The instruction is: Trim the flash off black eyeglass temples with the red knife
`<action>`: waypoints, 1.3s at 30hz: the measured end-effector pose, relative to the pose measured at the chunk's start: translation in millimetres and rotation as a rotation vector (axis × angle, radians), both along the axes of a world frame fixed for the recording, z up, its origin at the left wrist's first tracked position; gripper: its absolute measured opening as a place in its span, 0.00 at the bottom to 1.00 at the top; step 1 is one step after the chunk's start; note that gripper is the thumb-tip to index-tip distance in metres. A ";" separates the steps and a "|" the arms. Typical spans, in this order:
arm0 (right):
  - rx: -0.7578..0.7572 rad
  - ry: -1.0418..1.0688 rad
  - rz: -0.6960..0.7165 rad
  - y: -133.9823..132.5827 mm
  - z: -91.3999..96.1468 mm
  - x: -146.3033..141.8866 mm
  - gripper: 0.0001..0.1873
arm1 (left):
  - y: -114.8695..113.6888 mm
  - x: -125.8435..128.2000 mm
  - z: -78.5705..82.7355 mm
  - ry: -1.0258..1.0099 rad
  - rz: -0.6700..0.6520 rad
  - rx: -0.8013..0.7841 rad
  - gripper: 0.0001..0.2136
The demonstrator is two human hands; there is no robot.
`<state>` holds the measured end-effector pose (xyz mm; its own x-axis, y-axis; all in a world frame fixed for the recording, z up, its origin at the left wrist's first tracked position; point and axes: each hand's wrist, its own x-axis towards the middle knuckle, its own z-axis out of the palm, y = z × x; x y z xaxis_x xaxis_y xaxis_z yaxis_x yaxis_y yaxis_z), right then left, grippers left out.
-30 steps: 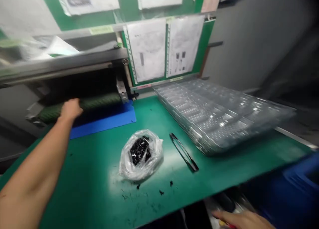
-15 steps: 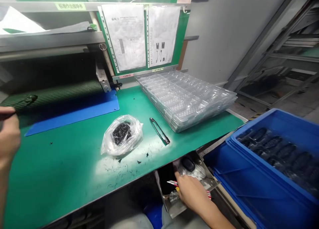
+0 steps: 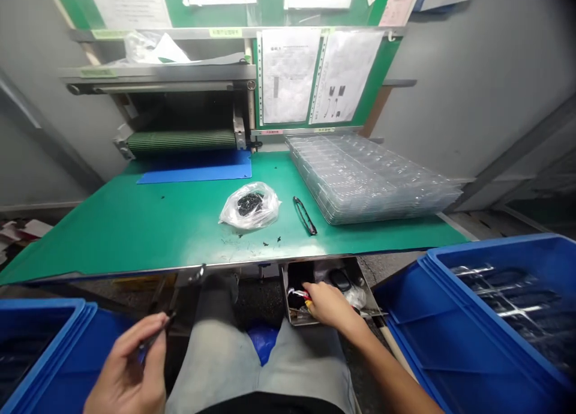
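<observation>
Slim dark part, near left, off the tabletop, pinched in left grip, thumb and finger closed; probably light, stiff, best held at edges. Right grip over red-and-yellow cutter in drawer, can't tell if clasped.

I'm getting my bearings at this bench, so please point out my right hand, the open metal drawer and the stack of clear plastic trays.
Right hand [image 3: 332, 305]: head view, back of the hand.
Open metal drawer [image 3: 285, 291]: head view, left side wall.
Stack of clear plastic trays [image 3: 362, 183]: head view, top tray.
</observation>
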<state>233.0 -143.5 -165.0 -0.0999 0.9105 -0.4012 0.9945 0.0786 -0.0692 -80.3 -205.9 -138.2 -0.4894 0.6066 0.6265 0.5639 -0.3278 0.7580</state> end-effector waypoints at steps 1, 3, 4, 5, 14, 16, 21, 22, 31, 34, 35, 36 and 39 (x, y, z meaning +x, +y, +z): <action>0.011 -0.016 -0.014 -0.6 -1.3 0.3 0.13 | -16.0 1.1 -9.9 0.021 -0.019 -0.023 0.05; 0.034 -0.045 -0.045 -2.3 -3.0 1.1 0.13 | -41.3 -1.1 -29.1 0.102 -0.080 -0.126 0.03; 0.043 -0.056 -0.061 -3.2 -3.4 1.9 0.13 | -49.9 -3.2 -37.8 0.141 -0.126 -0.189 0.03; 0.049 -0.063 -0.074 -4.0 -3.7 3.0 0.13 | -55.6 -5.0 -45.3 0.157 -0.177 -0.240 0.04; 0.047 -0.049 -0.072 -4.8 -13.0 15.6 0.13 | -36.8 25.1 -48.1 -0.053 -0.226 -0.521 0.15; 0.042 -0.042 -0.065 -3.9 -15.7 17.1 0.13 | -31.0 32.7 -39.9 -0.101 -0.234 -0.535 0.17; 0.020 -0.004 -0.092 -3.3 -12.6 16.7 0.12 | -13.4 45.8 -7.6 -0.294 -0.194 -0.545 0.23; 0.013 0.008 -0.109 -3.1 -10.6 15.6 0.12 | -8.6 47.8 -0.8 -0.334 -0.195 -0.549 0.24; 0.018 0.273 -0.343 -4.3 9.6 24.0 0.10 | 27.6 50.8 4.3 -0.843 -0.877 -0.752 0.19; 0.074 0.563 -0.386 -20.4 32.4 15.6 0.10 | 34.1 60.9 2.9 -0.939 -1.231 -0.758 0.15; 0.084 0.700 -0.386 -26.7 40.1 7.4 0.11 | 36.5 65.9 3.5 -0.947 -1.294 -0.759 0.15; 0.087 0.845 -0.386 -32.7 46.5 -3.0 0.14 | 39.3 70.7 4.4 -0.953 -1.319 -0.755 0.15; 0.052 1.226 -0.438 -46.0 53.3 -39.6 0.26 | 49.6 77.7 8.4 -0.959 -1.199 -0.645 0.11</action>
